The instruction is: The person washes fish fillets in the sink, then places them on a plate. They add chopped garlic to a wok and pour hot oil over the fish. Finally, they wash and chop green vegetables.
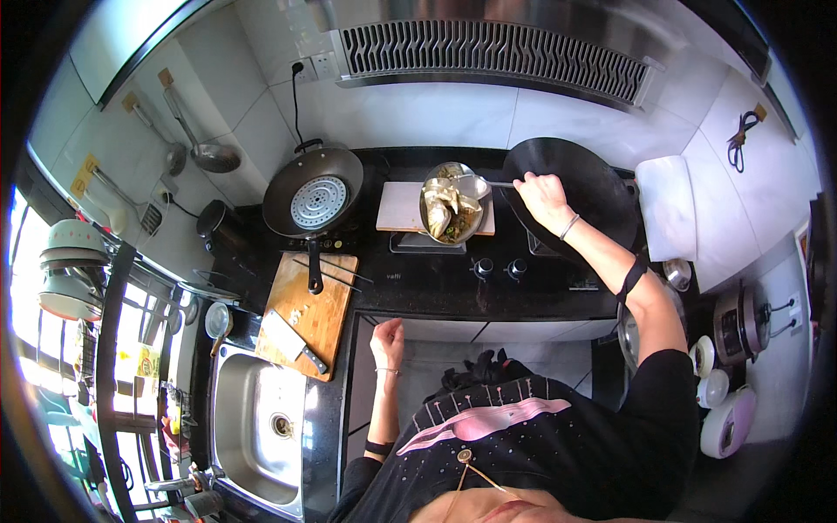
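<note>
My right hand [541, 196] is closed on the handle of a metal ladle [472, 185], whose bowl is over an oval plate [486, 219]. On that plate lie a whole cooked fish [438, 212] and some chopped brown and green topping. The plate rests on a pale board [397, 208] over the left part of the cooktop. A large black wok [562, 176] sits to the right, partly behind my right hand and forearm. My left hand [388, 340] hangs in front of the counter edge, fingers curled; nothing shows in it.
A frying pan [274, 196] with a perforated steamer plate [319, 201] stands at left. Its handle overhangs a wooden cutting board [333, 301] holding a cleaver [284, 332], chopsticks [337, 267] and chopped white bits. A steel sink [252, 425] is nearer me. A rice cooker [735, 320] stands at right.
</note>
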A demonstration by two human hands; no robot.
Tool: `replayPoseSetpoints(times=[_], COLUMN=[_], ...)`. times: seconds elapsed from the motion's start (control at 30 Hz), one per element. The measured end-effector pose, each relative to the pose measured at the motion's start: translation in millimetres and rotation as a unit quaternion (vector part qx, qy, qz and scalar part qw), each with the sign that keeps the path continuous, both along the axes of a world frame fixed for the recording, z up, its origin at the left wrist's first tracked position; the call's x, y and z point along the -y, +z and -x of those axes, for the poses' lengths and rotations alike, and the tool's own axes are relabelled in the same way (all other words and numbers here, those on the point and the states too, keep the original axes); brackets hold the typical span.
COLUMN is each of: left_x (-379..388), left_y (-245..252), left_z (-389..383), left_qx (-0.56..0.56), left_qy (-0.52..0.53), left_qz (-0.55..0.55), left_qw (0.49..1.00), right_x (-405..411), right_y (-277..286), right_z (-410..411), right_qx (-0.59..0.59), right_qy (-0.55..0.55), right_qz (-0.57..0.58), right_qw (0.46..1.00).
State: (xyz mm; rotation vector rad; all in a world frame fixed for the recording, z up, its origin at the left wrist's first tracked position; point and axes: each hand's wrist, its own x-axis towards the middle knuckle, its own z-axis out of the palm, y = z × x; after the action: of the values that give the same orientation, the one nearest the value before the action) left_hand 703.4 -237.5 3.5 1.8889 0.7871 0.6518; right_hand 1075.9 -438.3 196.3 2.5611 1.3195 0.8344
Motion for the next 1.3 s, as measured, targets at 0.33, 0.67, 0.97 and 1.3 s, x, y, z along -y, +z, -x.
replayPoseSetpoints(times=[0.33,0.67,0.97,1.3], left_x=[10,45,166,358], left_y=[17,19,66,56], left_z=[-15,-62,-150,-241], left_qx=[0.014,0.006,-0.05,-0.148], left_qy=[-0.047,-0.232,-0.537,-0.673], left_qz=[-0.033,0.043,0.106,0.182], left_qw=[0.998,0.972,0.835,0.701], right_x=[7,98,207,246], right_y=[11,13,-44,-79], right_z=[13,15,14,-40], right_qx=[-0.076,-0.419,-0.367,-0.448], right_qy=[-0.041,-0.224,-0.302,-0.272], right_qz=[-0.023,-0.255,-0.224,-0.16], right_qw=[0.996,0.842,0.851,0.836])
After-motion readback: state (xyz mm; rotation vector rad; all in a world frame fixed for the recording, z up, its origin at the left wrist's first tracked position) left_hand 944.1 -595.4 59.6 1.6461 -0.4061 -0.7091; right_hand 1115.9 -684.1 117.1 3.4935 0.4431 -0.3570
